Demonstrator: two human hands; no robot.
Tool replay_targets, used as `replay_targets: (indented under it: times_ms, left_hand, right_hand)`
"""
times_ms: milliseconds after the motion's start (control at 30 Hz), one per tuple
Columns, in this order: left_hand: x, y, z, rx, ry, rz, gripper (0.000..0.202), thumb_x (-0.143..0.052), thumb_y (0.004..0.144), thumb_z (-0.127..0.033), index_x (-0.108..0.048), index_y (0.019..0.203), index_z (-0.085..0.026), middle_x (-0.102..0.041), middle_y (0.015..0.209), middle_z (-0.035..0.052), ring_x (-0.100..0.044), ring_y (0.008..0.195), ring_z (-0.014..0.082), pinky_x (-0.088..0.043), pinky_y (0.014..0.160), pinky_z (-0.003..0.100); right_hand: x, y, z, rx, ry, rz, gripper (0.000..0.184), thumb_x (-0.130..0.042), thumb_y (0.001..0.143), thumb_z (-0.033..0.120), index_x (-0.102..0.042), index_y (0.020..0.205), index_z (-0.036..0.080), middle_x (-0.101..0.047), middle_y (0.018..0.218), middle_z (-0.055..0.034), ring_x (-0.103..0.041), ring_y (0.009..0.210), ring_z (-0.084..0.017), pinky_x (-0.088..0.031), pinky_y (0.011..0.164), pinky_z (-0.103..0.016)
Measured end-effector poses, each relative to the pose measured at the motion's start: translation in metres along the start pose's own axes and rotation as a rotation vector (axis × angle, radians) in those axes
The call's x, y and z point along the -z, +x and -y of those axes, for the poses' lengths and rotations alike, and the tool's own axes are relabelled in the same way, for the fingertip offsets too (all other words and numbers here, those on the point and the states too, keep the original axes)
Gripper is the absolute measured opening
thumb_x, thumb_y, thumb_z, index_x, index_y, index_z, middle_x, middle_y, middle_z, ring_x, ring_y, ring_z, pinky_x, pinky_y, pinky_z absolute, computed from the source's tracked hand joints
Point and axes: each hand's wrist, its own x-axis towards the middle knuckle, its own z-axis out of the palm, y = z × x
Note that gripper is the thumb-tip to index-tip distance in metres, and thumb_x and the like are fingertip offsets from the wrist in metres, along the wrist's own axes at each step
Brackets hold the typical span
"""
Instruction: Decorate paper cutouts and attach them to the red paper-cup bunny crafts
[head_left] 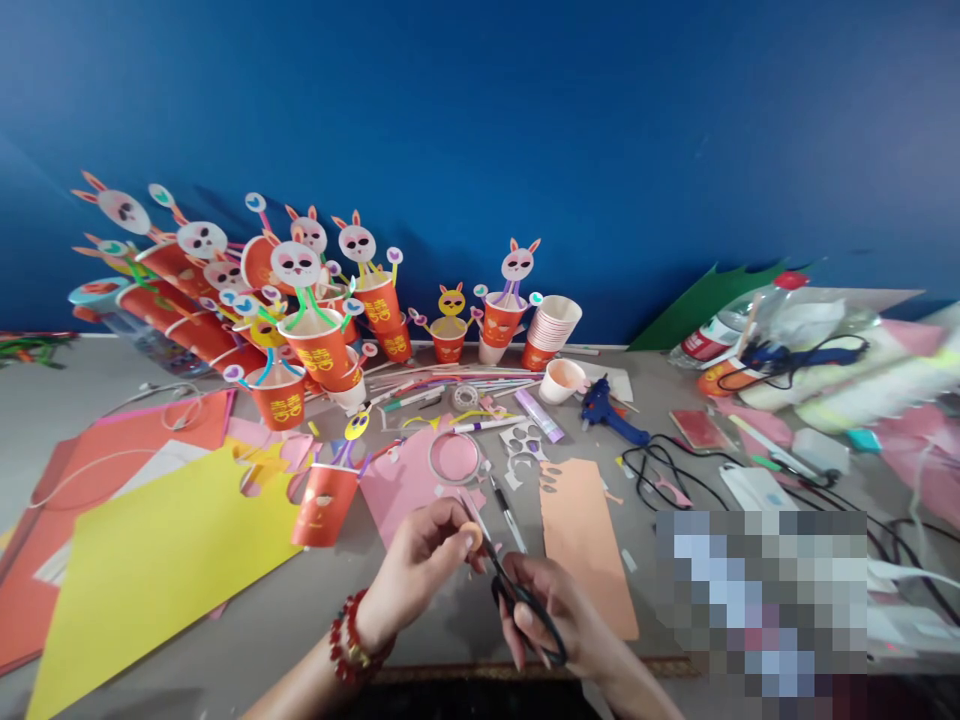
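Note:
Between the thumb and fingers of my left hand point(429, 560) is a small piece of orange paper point(472, 536). My right hand point(553, 605) has its fingers through the handles of black-handled scissors point(504, 580). The scissor blades point up and left, right beside the orange piece; whether they touch it I cannot tell. Just beyond the hands lies a pen point(508, 515). To the right is a larger orange paper sheet point(589, 550) with cut-outs along its top left. A pink sheet point(401, 490) carries a roll of tape point(454, 456).
Red paper cups point(311, 345) with rabbit faces crowd the back left; one cup point(324, 505) stands nearer me. Yellow paper point(172, 560) covers the left side. A blue glue gun point(611, 412) lies behind the orange sheet, with black cables point(652, 480) and a bottle point(739, 320) farther right.

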Motion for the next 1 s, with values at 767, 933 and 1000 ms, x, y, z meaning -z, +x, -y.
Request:
replay_targets:
  times_ms: [767, 933, 1000]
  left_hand:
    - [0.0025, 0.0012, 0.0033, 0.029, -0.056, 0.025, 0.031, -0.065, 0.089, -0.042, -0.058, 0.076, -0.014, -0.065, 0.077, 0.0046, -0.063, 0.065, 0.0142, -0.048, 0.065, 0.026]
    - [0.0043, 0.0005, 0.0031, 0.044, -0.091, 0.038, 0.031, -0.067, 0.088, -0.042, -0.058, 0.077, -0.015, -0.066, 0.078, 0.0050, -0.064, 0.065, 0.0144, -0.049, 0.066, 0.026]
    - [0.0051, 0.0008, 0.0022, 0.043, -0.094, 0.047, 0.031, -0.067, 0.087, -0.042, -0.058, 0.077, -0.015, -0.068, 0.079, 0.0055, -0.064, 0.065, 0.0142, -0.049, 0.067, 0.026]
  right_hand:
    - [-0.0036, 0.0008, 0.0051, -0.014, -0.030, -0.057, 0.068, -0.060, 0.066, 0.085, -0.045, 0.080, 0.020, -0.047, 0.054, 0.0068, -0.041, 0.040, -0.007, -0.031, 0.042, -0.020]
    - [-0.0014, 0.0008, 0.0028, -0.014, -0.020, -0.036, 0.067, -0.060, 0.067, 0.085, -0.044, 0.079, 0.021, -0.048, 0.054, 0.0066, -0.042, 0.039, -0.007, -0.029, 0.042, -0.020]
    - [-0.0005, 0.0005, 0.0038, -0.021, -0.025, -0.033, 0.065, -0.060, 0.068, 0.083, -0.043, 0.078, 0.021, -0.049, 0.053, 0.0067, -0.042, 0.039, -0.007, -0.030, 0.042, -0.020]
